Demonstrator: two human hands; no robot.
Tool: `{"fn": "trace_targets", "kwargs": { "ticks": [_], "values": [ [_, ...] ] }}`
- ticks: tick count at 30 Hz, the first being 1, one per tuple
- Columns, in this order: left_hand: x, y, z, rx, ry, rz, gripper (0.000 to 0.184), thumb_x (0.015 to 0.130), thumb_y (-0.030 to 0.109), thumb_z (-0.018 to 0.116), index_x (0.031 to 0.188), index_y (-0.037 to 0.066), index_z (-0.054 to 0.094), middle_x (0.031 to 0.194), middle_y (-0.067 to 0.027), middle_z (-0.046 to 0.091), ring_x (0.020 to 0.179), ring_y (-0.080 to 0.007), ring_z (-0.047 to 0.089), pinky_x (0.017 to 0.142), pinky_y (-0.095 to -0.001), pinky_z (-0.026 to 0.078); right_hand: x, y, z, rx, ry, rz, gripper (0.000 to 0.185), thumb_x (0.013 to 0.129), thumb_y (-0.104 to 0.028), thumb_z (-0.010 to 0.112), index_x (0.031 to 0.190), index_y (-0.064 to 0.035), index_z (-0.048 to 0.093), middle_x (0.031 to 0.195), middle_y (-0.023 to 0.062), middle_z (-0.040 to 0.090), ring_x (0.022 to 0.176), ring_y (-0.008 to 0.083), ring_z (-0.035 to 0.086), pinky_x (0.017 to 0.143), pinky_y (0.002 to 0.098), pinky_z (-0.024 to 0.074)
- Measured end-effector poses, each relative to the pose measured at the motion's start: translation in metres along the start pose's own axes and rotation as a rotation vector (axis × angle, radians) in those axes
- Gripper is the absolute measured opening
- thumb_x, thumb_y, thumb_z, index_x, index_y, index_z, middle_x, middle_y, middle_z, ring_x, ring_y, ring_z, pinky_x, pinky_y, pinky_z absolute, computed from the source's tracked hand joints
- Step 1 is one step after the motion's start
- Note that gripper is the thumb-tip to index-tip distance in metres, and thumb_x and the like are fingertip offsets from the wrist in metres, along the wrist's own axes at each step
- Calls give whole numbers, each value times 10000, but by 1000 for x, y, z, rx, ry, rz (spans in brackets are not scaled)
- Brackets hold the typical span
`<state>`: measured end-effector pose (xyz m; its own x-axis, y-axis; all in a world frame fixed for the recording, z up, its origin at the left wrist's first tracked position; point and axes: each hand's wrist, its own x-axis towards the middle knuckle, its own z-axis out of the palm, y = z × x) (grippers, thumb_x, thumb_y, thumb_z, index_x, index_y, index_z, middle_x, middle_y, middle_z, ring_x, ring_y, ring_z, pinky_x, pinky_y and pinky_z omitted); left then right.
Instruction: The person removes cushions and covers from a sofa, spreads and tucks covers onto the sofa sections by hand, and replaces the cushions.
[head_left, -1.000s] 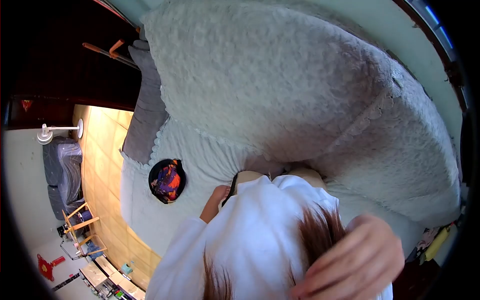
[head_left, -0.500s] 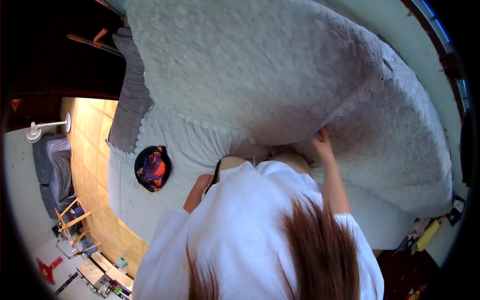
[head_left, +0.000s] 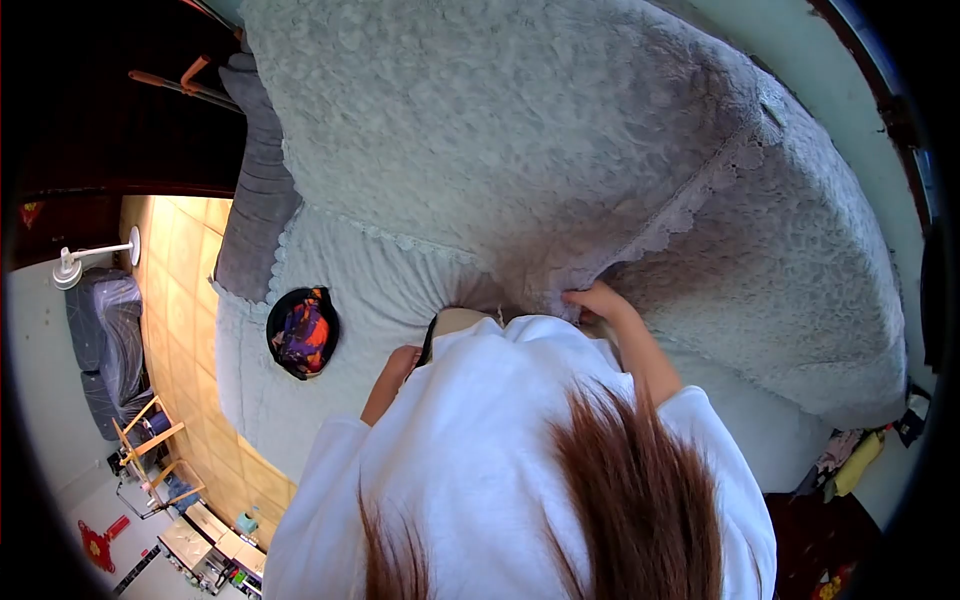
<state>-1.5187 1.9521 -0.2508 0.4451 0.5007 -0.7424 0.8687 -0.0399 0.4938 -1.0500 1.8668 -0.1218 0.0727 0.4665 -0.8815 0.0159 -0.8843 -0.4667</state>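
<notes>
Close to my lap, my right hand [head_left: 597, 300] pinches the lace-trimmed edge of a plush grey blanket [head_left: 430, 130]. From those fingers the lace border [head_left: 690, 205] runs up and to the right, and the blanket is drawn into folds there. Down by my left hip is my left hand [head_left: 405, 358], beside a dark edge against my beige-clad leg. Its fingers are mostly hidden, so what they touch cannot be made out. Left of it, a round black-rimmed hat-like item [head_left: 304, 333] with an orange and purple inside lies on the pale bed cover [head_left: 260, 400].
A dark grey cushion [head_left: 262, 190] lines the bed's left end, near a metal bar with orange grips [head_left: 185, 82]. Beyond the tiled floor [head_left: 180, 250] are a white fan [head_left: 68, 268], a covered sofa [head_left: 110, 320] and a wooden chair [head_left: 150, 430]. Clothes [head_left: 855, 465] hang at right.
My right hand has moved left and toward my lap, pulling the blanket's lace edge along and exposing more of the border. My left hand has hardly moved.
</notes>
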Motion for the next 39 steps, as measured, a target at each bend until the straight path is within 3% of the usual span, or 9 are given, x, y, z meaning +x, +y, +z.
{"fn": "trace_targets", "kwargs": {
  "ticks": [2,6,8,9,13,19,22,25,39],
  "values": [
    [-7,10,-8,132,-72,-32,312,839,254,460,821,3,644,762,-82,635,687,-155,598,606,-256,436,35,55,-9,-198,299,-131,461,712,-298,629,1044,15,566,984,176,613,869,275,598,738,342,471],
    [-11,34,-19,-544,-15,-335,264,819,213,432,837,27,619,726,-51,598,638,-129,548,575,-241,430,37,86,-43,-522,597,-93,356,730,-267,624,935,23,602,832,121,640,707,196,612,621,330,476],
    [-5,55,-30,-881,-5,-472,245,809,192,419,844,40,607,708,-35,579,613,-115,523,559,-233,426,3,57,-63,-342,602,-133,373,746,-300,601,896,41,610,819,155,641,729,243,624,652,336,481],
    [-2,74,-46,-863,20,-400,254,818,211,426,854,38,607,725,-39,590,636,-116,538,575,-234,433,-26,29,-72,-252,612,-156,388,754,-317,589,876,50,614,812,172,642,741,266,629,667,339,483],
    [20,171,-143,-769,94,16,300,852,288,473,850,23,613,780,-43,622,699,-116,577,621,-231,444,-136,-90,-104,285,662,-435,363,847,-329,549,756,14,623,679,79,628,591,120,590,523,211,436],
    [47,391,-281,-307,136,568,360,801,348,595,701,5,641,660,-51,618,637,-107,566,619,-238,436,-152,-218,-103,-18,444,-553,399,798,-371,615,722,20,635,669,75,629,615,131,606,539,227,462],
    [70,462,-321,5,380,559,458,751,434,614,594,4,635,547,-58,592,549,-132,568,583,-262,446,-89,-262,-102,-101,494,-565,437,752,-396,653,689,36,634,616,82,621,592,154,617,551,256,491],
    [98,488,-338,137,374,507,522,707,502,618,508,20,622,467,-65,565,472,-165,562,544,-286,451,-67,-275,-114,-78,600,-456,438,736,-416,639,616,5,629,587,85,624,520,158,609,553,262,489],
    [104,509,-330,23,298,456,646,780,505,566,475,-64,553,439,-120,540,362,-190,524,418,-279,442,-87,-289,-129,-121,646,-387,396,727,-416,628,546,-64,634,524,22,609,482,118,605,508,255,491]
  ]
}}
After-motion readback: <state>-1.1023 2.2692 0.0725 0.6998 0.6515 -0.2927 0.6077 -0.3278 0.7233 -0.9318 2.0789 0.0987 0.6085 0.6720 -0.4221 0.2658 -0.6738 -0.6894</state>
